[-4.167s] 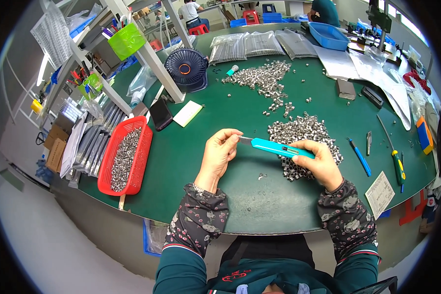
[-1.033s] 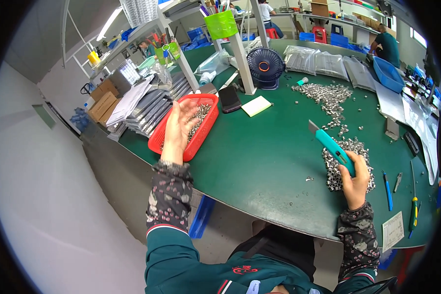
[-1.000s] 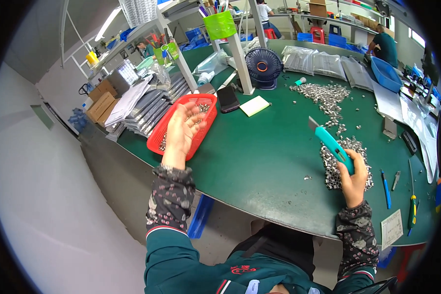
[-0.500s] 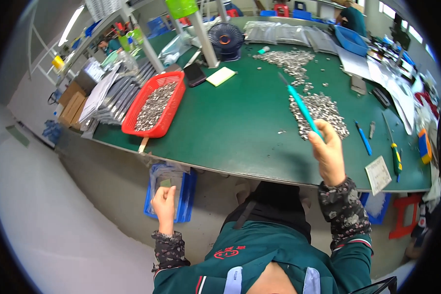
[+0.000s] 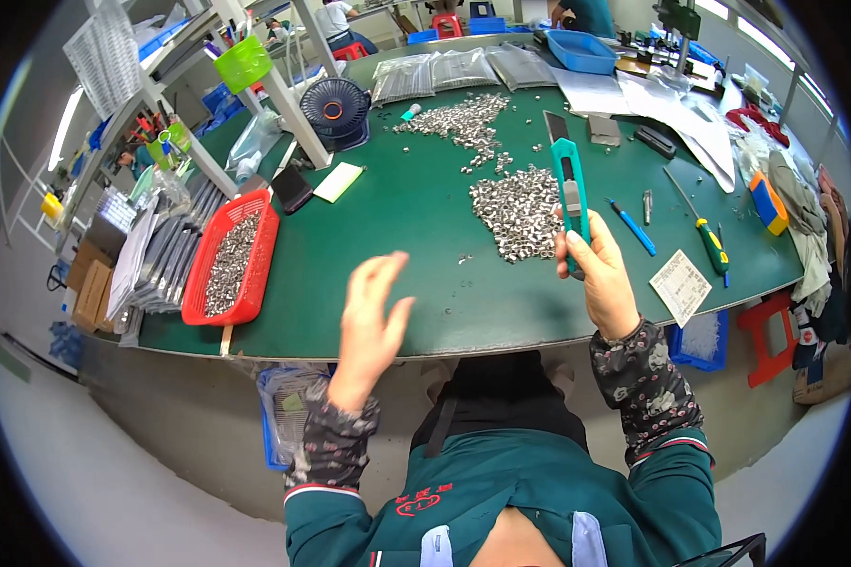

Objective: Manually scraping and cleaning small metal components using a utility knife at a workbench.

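In my right hand (image 5: 599,269) is a teal utility knife (image 5: 570,180), held upright with its blade end pointing away from me. The fingers wrap round its lower end, over the near side of a heap of small silver metal rings (image 5: 515,213). My left hand (image 5: 369,317) is raised above the front edge of the green table, thumb and fingers apart, holding nothing. Beyond the heap, more small metal parts (image 5: 459,123) lie spread in a looser patch.
A red basket (image 5: 270,248) of metal parts stands at the left. To the right lie a blue pen-like tool (image 5: 633,228), a screwdriver (image 5: 713,248) and a paper slip (image 5: 681,287). A black fan (image 5: 337,111), plastic bags (image 5: 460,69) and a blue tray (image 5: 581,52) stand farther back.
My left hand has risen from below the table edge and its fingers have spread. The knife has turned to show its broad side. The whole view has shifted.
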{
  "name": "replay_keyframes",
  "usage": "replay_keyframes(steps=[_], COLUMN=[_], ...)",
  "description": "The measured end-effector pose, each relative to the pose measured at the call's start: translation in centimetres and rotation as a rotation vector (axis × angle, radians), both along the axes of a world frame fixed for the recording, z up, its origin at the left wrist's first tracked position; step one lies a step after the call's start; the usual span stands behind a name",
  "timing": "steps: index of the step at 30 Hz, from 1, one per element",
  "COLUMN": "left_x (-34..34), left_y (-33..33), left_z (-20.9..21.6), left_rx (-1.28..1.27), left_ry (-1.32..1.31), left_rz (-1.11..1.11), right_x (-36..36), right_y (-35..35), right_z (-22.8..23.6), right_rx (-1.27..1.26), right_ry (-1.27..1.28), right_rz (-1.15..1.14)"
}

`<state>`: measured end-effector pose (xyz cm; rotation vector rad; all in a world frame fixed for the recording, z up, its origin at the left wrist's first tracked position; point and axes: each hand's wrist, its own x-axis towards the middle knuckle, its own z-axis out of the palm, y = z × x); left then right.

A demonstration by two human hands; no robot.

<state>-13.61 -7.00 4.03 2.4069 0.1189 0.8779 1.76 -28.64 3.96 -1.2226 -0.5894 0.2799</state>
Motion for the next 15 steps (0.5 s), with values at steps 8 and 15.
replay_keyframes(steps=[8,15], left_x=[10.8,12.5], left_y=[-3.1,-3.3], left_z=[-3.2,-4.6], left_rx=[0.221,0.179], left_ry=[0.173,0.248], left_rz=[-0.152,-0.136], right_x=[2.3,3.6], right_y=[-0.1,1.6], right_z=[-1.2,-1.2], right_rx=[-0.093,-0.107], right_ry=[0.044,0.056], right_rz=[-0.075,-0.05])
